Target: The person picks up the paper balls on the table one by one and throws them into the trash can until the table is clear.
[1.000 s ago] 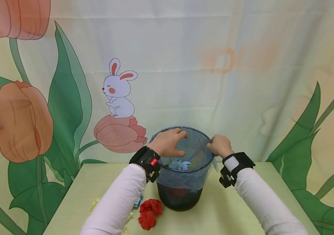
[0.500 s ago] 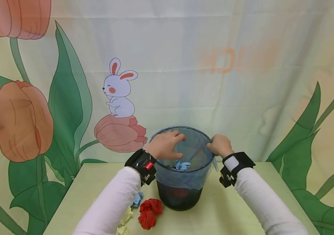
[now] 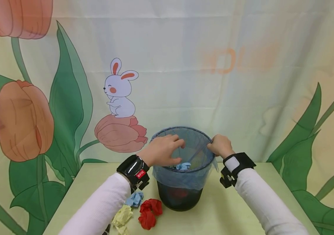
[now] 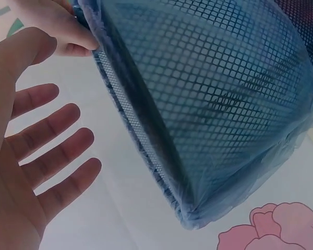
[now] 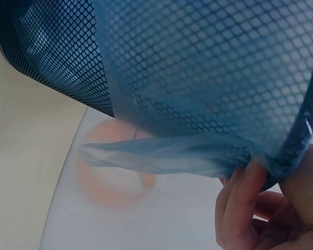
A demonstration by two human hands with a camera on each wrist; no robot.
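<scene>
A black mesh wastebasket [image 3: 179,197] stands upright on the table, lined with a translucent blue bag [image 3: 176,179] folded over its rim. At the right of the rim my right hand [image 3: 220,146] pinches the edge and the bag, thumb inside; a loose flap of the bag [image 5: 161,155] hangs beside the fingers in the right wrist view. My left hand [image 3: 163,150] hovers over the left part of the opening, fingers spread and holding nothing. In the left wrist view its fingers [image 4: 52,135] are apart from the rim. Crumpled blue paper [image 3: 183,166] lies inside the basket.
Left of the basket on the table [image 3: 228,209] lie crumpled red paper [image 3: 149,213], a blue paper ball [image 3: 135,199] and yellow paper balls [image 3: 122,215], partly behind the left sleeve. A curtain printed with tulips and a rabbit [image 3: 119,94] hangs behind the table.
My left hand has shifted slightly left and down over the basket, its forearm swinging left and uncovering the blue and yellow paper balls. My right hand keeps its grip on the rim.
</scene>
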